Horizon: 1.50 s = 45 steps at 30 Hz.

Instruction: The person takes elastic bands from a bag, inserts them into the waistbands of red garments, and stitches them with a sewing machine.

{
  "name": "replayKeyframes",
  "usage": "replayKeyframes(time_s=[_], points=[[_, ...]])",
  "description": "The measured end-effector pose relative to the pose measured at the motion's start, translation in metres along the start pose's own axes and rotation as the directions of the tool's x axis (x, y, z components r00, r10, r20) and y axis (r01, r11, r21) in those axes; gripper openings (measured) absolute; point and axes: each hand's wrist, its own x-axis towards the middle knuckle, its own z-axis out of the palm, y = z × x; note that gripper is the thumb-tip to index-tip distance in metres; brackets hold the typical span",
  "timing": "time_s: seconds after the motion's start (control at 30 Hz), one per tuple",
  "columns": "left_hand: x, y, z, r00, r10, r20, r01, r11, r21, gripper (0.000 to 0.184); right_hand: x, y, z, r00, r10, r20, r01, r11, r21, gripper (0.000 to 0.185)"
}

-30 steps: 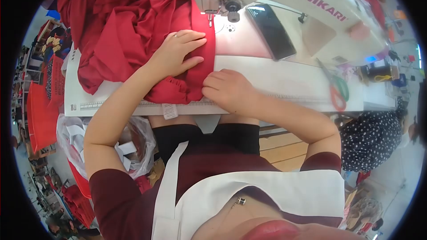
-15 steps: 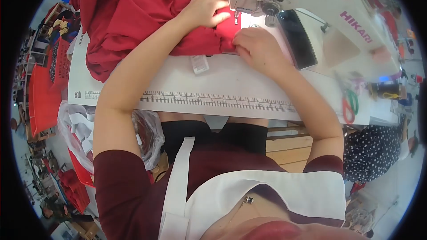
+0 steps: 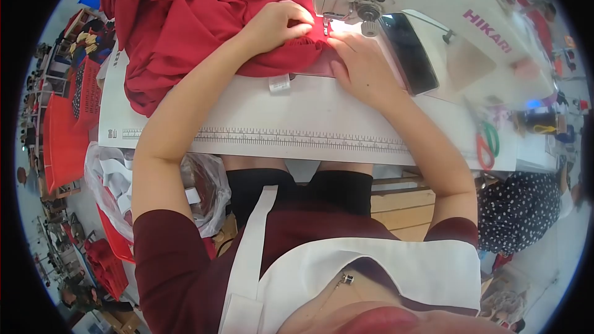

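Observation:
A large heap of red fabric (image 3: 185, 43) covers the left part of the sewing table, its right end lying under the presser foot (image 3: 326, 26) of a white sewing machine (image 3: 489, 55). My left hand (image 3: 275, 28) rests on the fabric just left of the foot, fingers curled and thumb tip close to them, closed on the cloth. Small gathers show below that thumb. To the right of the foot, my right hand (image 3: 366, 71) lies with fingers stretched flat, tips at the fabric's edge and thumb apart. A white label (image 3: 279, 84) sticks out under the cloth's front edge.
A dark phone (image 3: 409, 52) lies right of my right hand. Scissors (image 3: 486, 148) with red and green handles are at the table's right. A printed ruler (image 3: 266, 138) runs along the front edge. A plastic bag (image 3: 210, 192) hangs below left. Red bins (image 3: 62, 142) stand farther left.
My left hand has moved slightly down and left, its fingers drawing in. My right fingers have straightened toward the presser foot, and the cloth's right edge now looks bunched.

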Motion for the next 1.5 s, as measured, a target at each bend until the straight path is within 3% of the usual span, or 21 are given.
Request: replayKeyframes(time_s=[0.1, 0.27, 0.33, 0.4, 0.47, 0.53, 0.67, 0.77, 0.9, 0.97, 1.0, 1.03, 1.07, 1.13, 1.17, 1.2, 1.23, 1.27, 1.37, 1.43, 1.5], points=[[-0.010, 0.030, -0.026, 0.980, -0.122, 0.155, 0.122, 0.993, 0.009, 0.009, -0.010, -0.010, -0.025, 0.997, 0.032, 0.064, -0.041, 0.988, 0.151, 0.030], [-0.018, 0.057, -0.045, 0.954, 0.001, 0.298, -0.121, 0.915, 0.386, 0.010, 0.001, -0.046, -0.035, 0.990, 0.050, 0.129, -0.101, 0.895, 0.435, 0.032], [-0.021, 0.049, -0.024, 0.972, -0.014, 0.235, -0.074, 0.930, 0.361, 0.011, 0.026, -0.065, -0.020, 0.963, 0.055, -0.265, 0.085, 0.868, 0.489, 0.025], [-0.026, 0.060, -0.016, 0.981, -0.029, 0.191, -0.005, 0.985, 0.174, 0.013, 0.051, -0.072, 0.012, 0.917, 0.080, -0.390, 0.131, 0.865, 0.484, 0.024], [-0.044, 0.066, -0.028, 0.989, -0.007, 0.151, -0.051, 0.924, 0.380, 0.011, 0.073, -0.060, 0.032, 0.858, 0.105, -0.503, 0.181, 0.854, 0.487, 0.026], [-0.067, 0.078, -0.051, 0.985, -0.020, 0.171, -0.080, 0.827, 0.556, 0.008, 0.086, -0.043, 0.035, 0.997, 0.012, 0.077, -0.061, 0.739, 0.671, 0.034], [-0.111, 0.156, -0.138, 0.976, -0.176, 0.128, 0.035, 0.705, 0.709, 0.015, 0.094, -0.070, -0.018, 0.849, -0.210, 0.486, -0.175, 0.755, 0.632, 0.036], [-0.132, 0.191, -0.202, 0.998, -0.042, 0.040, 0.012, 0.825, 0.565, 0.016, 0.085, -0.088, -0.064, 0.787, -0.278, 0.551, -0.056, 0.856, 0.514, 0.032], [-0.149, 0.225, -0.269, 0.957, -0.281, -0.074, 0.291, 0.931, 0.221, 0.029, 0.049, -0.085, -0.103, 0.760, -0.278, 0.587, -0.317, 0.631, 0.708, 0.032], [-0.161, 0.216, -0.300, 0.946, -0.272, -0.179, 0.267, 0.962, -0.055, 0.029, 0.022, -0.073, -0.128, 0.820, -0.286, 0.495, -0.151, 0.727, 0.670, 0.034], [-0.161, 0.221, -0.308, 0.905, -0.218, -0.366, 0.279, 0.952, 0.124, 0.029, 0.000, -0.058, -0.141, 0.884, -0.253, 0.393, -0.160, 0.627, 0.762, 0.034], [-0.172, 0.216, -0.326, 0.842, -0.271, -0.466, 0.239, 0.963, -0.128, 0.028, -0.028, -0.036, -0.156, 0.936, -0.196, 0.291, -0.152, 0.522, 0.840, 0.034], [-0.191, 0.210, -0.327, 0.593, -0.327, -0.735, 0.103, 0.937, -0.334, 0.031, -0.060, -0.014, -0.164, 0.982, 0.016, 0.188, -0.174, 0.456, 0.873, 0.032], [-0.206, 0.138, -0.376, 0.890, -0.208, -0.406, -0.008, 0.883, -0.470, 0.036, -0.123, 0.032, -0.179, 0.898, 0.436, -0.052, -0.108, 0.334, 0.936, 0.029], [-0.184, 0.131, -0.354, 0.956, -0.152, -0.251, 0.039, 0.914, -0.404, 0.034, -0.141, 0.014, -0.179, 0.781, 0.593, -0.195, -0.141, 0.472, 0.870, 0.030], [-0.145, 0.137, -0.324, 0.962, -0.115, -0.248, 0.047, 0.964, -0.262, 0.031, -0.144, 0.002, -0.195, 0.869, 0.451, -0.206, -0.295, 0.805, 0.515, 0.029], [-0.100, 0.152, -0.279, 0.969, -0.072, -0.236, 0.045, 0.992, -0.118, 0.029, -0.143, -0.003, -0.212, 0.934, 0.344, -0.097, -0.343, 0.939, 0.034, 0.027], [-0.057, 0.169, -0.223, 0.947, 0.160, -0.277, -0.185, 0.981, -0.065, 0.027, -0.152, -0.005, -0.217, 0.936, 0.254, -0.243, -0.314, 0.915, -0.254, 0.029], [0.004, 0.241, -0.098, 0.956, 0.272, 0.109, -0.244, 0.944, -0.224, 0.020, -0.225, 0.010, -0.249, 0.906, 0.113, -0.408, -0.400, 0.545, -0.737, 0.032], [0.014, 0.279, -0.020, 0.848, 0.477, 0.230, -0.365, 0.841, -0.400, 0.024, -0.286, -0.019, -0.266, 0.754, 0.120, -0.645, -0.653, 0.245, -0.717, 0.033], [0.006, 0.318, 0.034, 0.695, 0.611, 0.379, -0.365, 0.754, -0.546, 0.029, -0.331, -0.075, -0.291, 0.589, 0.182, -0.787, -0.808, 0.156, -0.569, 0.028]])
